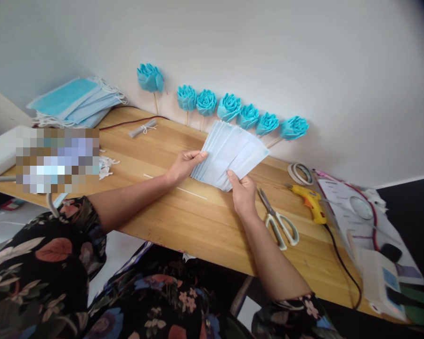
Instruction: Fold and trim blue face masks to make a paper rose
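A fanned stack of pale blue mask sheets (pixel 229 153) is held just above the wooden table (pixel 198 221). My left hand (pixel 185 164) grips its left edge, fingers closed over the top. My right hand (pixel 243 192) pinches the bottom corner nearest me, thumb on top. Both hands are shut on the same stack.
Several blue fabric roses on sticks (pixel 229 107) lean on the wall behind. A pile of blue face masks (pixel 76 101) lies far left. White-handled scissors (pixel 279 221), a yellow glue gun (pixel 313 202) with black cable and a tape roll (pixel 300 173) lie right. White elastic scraps (pixel 106 165) lie left.
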Demonstrator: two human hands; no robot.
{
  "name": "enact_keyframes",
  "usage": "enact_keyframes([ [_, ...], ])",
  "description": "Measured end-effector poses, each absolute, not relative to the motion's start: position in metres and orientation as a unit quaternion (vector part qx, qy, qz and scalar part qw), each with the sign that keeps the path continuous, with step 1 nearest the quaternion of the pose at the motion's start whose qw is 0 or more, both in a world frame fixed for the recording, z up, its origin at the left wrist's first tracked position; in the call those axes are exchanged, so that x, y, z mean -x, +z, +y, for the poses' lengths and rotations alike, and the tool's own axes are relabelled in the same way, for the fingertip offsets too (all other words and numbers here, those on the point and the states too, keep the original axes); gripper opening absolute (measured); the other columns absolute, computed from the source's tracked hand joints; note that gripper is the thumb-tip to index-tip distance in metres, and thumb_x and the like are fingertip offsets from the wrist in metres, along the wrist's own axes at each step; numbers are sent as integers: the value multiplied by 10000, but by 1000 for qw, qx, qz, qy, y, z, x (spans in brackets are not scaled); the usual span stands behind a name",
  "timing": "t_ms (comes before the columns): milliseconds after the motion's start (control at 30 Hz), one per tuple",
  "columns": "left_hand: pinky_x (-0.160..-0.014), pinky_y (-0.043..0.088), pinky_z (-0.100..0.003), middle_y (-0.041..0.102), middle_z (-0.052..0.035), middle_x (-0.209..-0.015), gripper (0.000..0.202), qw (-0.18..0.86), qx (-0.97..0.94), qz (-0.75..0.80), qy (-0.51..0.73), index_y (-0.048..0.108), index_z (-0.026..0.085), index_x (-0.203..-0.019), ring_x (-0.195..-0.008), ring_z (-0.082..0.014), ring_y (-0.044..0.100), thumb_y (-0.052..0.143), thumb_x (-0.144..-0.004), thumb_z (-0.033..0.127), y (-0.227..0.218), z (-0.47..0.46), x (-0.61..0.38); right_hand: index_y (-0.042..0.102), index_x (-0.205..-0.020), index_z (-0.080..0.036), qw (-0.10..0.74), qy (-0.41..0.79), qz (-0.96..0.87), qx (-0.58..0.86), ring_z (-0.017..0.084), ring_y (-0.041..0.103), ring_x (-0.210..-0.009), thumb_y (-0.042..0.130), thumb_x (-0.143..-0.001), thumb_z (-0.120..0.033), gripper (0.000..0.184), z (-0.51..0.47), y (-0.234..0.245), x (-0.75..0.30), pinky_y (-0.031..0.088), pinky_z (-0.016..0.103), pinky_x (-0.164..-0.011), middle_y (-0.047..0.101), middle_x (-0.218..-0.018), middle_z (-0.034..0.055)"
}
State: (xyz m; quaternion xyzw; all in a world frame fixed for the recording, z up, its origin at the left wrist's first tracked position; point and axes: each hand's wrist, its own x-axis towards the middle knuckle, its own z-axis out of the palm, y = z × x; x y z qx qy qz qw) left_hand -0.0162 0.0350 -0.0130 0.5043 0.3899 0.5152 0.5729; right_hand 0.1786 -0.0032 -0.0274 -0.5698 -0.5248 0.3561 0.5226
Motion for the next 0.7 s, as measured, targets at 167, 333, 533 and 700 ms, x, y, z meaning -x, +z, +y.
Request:
enact_keyframes([
  [167,-542,445,-246,569,6,-593,498,577,-500,373,527,603,174,-637,-664,-159,606,743,-712,646,-13,35,15,669,-740,-153,533,360,-516,566,127,503,-644,689,-788,-528,379,-3,-28,-179,441,270,-649,604,-677,-16],
  [333,-545,433,-245,564,9,-602,505,570,-495,383,531,601,176,-649,-676,-159,597,737,-706,659,-14,35,15,686,-771,-156,536,364,-514,562,140,538,-669,670,-799,-535,381,-3,-30,-179,461,280,-667,635,-712,-5],
  [533,-543,420,-245,571,7,-616,496,562,-506,396,520,589,176,-648,-673,-150,580,709,-744,647,-13,35,15,702,-800,-164,528,351,-522,571,173,594,-723,643,-789,-586,426,-3,-27,-178,485,295,-677,674,-727,9],
  [700,-538,417,-243,579,5,-624,499,552,-508,404,524,580,171,-649,-653,-144,566,723,-729,643,-10,35,15,713,-821,-155,532,357,-514,570,182,609,-742,656,-776,-590,440,-3,-27,-177,496,303,-690,690,-738,17],
])
